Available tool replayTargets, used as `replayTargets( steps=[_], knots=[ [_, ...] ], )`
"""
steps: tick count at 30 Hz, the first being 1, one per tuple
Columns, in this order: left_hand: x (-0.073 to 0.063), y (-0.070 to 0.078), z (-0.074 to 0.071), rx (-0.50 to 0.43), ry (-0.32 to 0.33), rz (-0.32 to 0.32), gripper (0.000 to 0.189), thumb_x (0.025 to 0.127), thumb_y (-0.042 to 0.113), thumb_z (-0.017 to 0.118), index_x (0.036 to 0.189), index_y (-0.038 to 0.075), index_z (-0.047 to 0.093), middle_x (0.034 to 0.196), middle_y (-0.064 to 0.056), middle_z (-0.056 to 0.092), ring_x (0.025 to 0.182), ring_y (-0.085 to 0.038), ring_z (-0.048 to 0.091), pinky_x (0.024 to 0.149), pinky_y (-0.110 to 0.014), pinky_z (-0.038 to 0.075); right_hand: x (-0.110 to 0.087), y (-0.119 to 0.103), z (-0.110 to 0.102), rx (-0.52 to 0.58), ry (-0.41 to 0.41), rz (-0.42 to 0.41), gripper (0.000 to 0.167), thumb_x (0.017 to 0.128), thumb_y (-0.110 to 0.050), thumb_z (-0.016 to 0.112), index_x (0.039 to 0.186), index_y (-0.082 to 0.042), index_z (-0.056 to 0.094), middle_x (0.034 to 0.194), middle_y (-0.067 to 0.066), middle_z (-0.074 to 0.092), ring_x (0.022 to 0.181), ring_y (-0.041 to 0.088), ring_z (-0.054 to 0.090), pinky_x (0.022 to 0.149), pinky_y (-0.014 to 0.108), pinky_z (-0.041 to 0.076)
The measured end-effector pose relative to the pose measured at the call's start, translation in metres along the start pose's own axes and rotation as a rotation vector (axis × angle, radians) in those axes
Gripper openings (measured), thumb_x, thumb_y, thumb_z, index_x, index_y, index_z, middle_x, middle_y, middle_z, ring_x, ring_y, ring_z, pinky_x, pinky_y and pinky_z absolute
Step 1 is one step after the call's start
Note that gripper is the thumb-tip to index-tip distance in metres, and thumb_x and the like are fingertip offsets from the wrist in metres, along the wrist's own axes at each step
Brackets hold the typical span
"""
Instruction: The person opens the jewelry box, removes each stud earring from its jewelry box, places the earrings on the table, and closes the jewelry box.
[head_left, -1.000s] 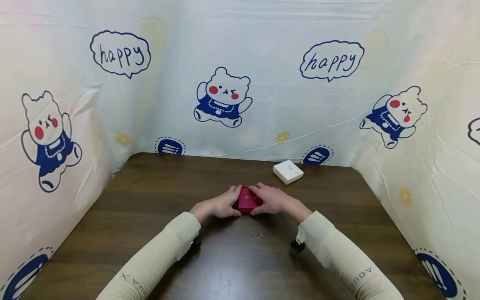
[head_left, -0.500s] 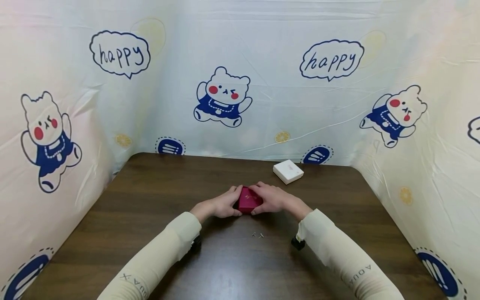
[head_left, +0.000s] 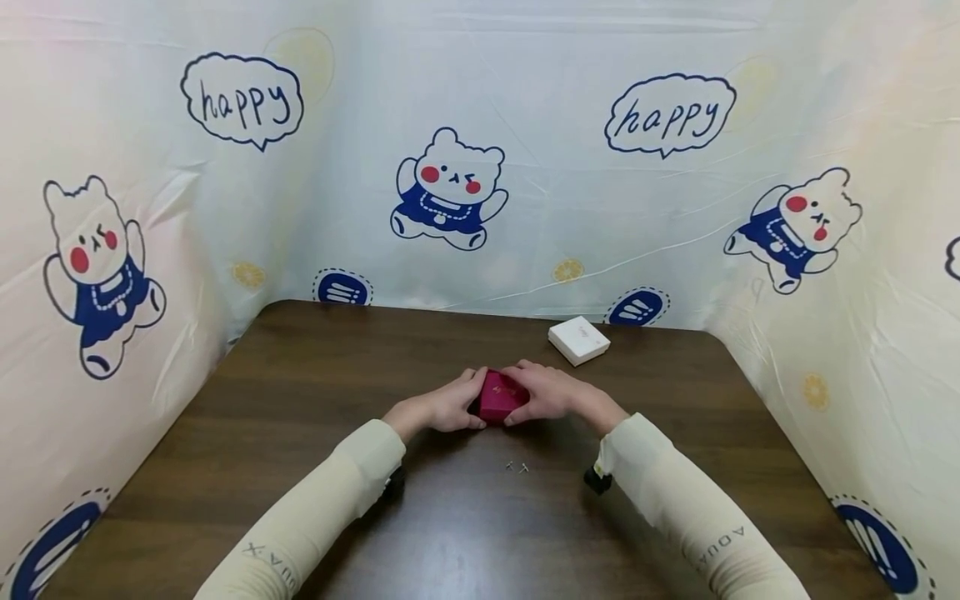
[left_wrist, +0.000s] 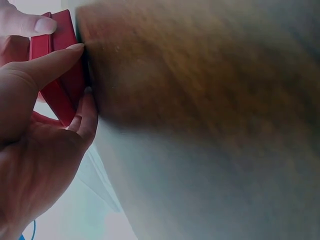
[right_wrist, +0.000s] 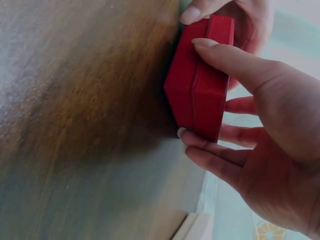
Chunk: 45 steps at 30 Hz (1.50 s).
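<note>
A small red box (head_left: pixel 501 398) with gold marking on top sits on the table between both hands. My left hand (head_left: pixel 452 403) grips its left side, thumb on the near face and fingers around the far side. From the right, my right hand (head_left: pixel 549 392) holds the opposite side in the same way. In the right wrist view a seam runs around the red box (right_wrist: pixel 210 90), and its lid sits flush. The left wrist view shows the red box (left_wrist: pixel 65 92) low against the tabletop, with the left fingertips at its base.
Two tiny shiny pieces (head_left: pixel 517 467) lie on the brown table (head_left: pixel 360 350) nearer the person, too small to identify. A white box (head_left: pixel 578 339) stands near the back edge, right of centre. A printed curtain (head_left: pixel 337 167) surrounds the table at the back and sides.
Both hands keep their hold on the red box, which stays in place on the table. Only the head view has shifted slightly.
</note>
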<state>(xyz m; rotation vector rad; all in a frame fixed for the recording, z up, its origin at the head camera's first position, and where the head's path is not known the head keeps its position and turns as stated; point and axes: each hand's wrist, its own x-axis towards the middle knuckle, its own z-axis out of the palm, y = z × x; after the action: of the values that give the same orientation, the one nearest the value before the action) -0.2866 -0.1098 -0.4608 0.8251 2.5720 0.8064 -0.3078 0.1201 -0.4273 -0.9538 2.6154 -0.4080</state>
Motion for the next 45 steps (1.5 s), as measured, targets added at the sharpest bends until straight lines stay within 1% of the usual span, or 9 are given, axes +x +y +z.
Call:
replayTargets(
  steps=[7,14,18,21,25,27,34,39,45],
  knots=[
    [0.000,0.002,-0.003,-0.015,-0.002,-0.012,0.100,0.092,0.017,0.078,0.159,-0.010,0.008,0.153,-0.028,0.031,0.143,-0.037,0.036,0.116,-0.047,0.033,-0.004,0.000,0.007,-0.039,0.056,0.015,0.080,0.085,-0.049,0.080,0.152,-0.018,0.047,0.135,0.004,0.053,0.108,0.022,0.057,0.089,0.039,0.051],
    [0.001,0.003,-0.003,0.001,0.007,-0.009,0.100,0.091,0.018,0.079,0.157,-0.012,0.010,0.152,-0.030,0.032,0.143,-0.037,0.036,0.116,-0.047,0.033,-0.008,-0.001,0.008,-0.099,0.101,-0.001,0.081,0.085,-0.049,0.080,0.151,-0.016,0.047,0.133,0.005,0.053,0.100,0.019,0.059,0.083,0.036,0.051],
    [0.002,0.003,-0.002,0.002,0.018,0.009,0.094,0.090,0.017,0.080,0.155,-0.010,0.018,0.145,-0.027,0.038,0.138,-0.035,0.041,0.113,-0.047,0.036,-0.009,-0.001,0.007,-0.090,0.095,0.001,0.081,0.085,-0.050,0.079,0.152,-0.016,0.047,0.134,0.005,0.053,0.102,0.020,0.058,0.084,0.036,0.052],
    [0.003,0.003,-0.003,0.000,0.026,0.033,0.087,0.088,0.015,0.082,0.150,-0.008,0.026,0.138,-0.024,0.043,0.132,-0.033,0.045,0.111,-0.046,0.039,-0.009,0.000,0.006,-0.061,0.090,0.009,0.081,0.085,-0.051,0.079,0.152,-0.017,0.047,0.134,0.004,0.054,0.105,0.020,0.057,0.086,0.037,0.051],
    [0.004,0.001,-0.003,0.009,0.036,0.071,0.079,0.085,0.012,0.083,0.144,-0.007,0.034,0.133,-0.021,0.046,0.128,-0.033,0.047,0.109,-0.049,0.040,-0.009,0.002,0.007,-0.056,0.098,0.011,0.082,0.085,-0.054,0.078,0.151,-0.017,0.048,0.134,0.004,0.054,0.106,0.020,0.057,0.087,0.039,0.050],
    [0.005,0.001,-0.003,0.014,0.038,0.079,0.079,0.085,0.012,0.084,0.143,-0.007,0.035,0.133,-0.021,0.047,0.128,-0.033,0.047,0.109,-0.050,0.039,-0.009,0.001,0.007,-0.068,0.106,0.003,0.083,0.085,-0.054,0.078,0.151,-0.015,0.048,0.135,0.006,0.054,0.105,0.022,0.057,0.087,0.040,0.049],
    [0.003,0.003,-0.005,-0.034,0.034,0.043,0.079,0.084,0.010,0.084,0.145,-0.006,0.036,0.135,-0.021,0.047,0.129,-0.032,0.046,0.110,-0.049,0.039,-0.011,-0.003,0.009,-0.089,0.130,0.001,0.083,0.085,-0.054,0.078,0.152,-0.015,0.048,0.137,0.006,0.053,0.105,0.022,0.058,0.087,0.041,0.050],
    [0.005,0.003,-0.006,-0.040,0.028,0.035,0.078,0.083,0.010,0.085,0.144,-0.004,0.039,0.134,-0.018,0.048,0.127,-0.030,0.046,0.109,-0.048,0.040,-0.013,-0.003,0.011,-0.081,0.142,0.005,0.082,0.085,-0.052,0.079,0.152,-0.016,0.047,0.139,0.006,0.052,0.107,0.023,0.058,0.089,0.042,0.050],
    [0.006,0.000,-0.005,-0.048,0.027,0.030,0.081,0.082,0.010,0.086,0.147,-0.002,0.039,0.135,-0.017,0.048,0.127,-0.029,0.045,0.109,-0.047,0.039,-0.012,-0.001,0.011,-0.082,0.152,-0.007,0.083,0.085,-0.053,0.079,0.152,-0.015,0.046,0.141,0.007,0.050,0.108,0.024,0.059,0.091,0.043,0.050]
  ],
)
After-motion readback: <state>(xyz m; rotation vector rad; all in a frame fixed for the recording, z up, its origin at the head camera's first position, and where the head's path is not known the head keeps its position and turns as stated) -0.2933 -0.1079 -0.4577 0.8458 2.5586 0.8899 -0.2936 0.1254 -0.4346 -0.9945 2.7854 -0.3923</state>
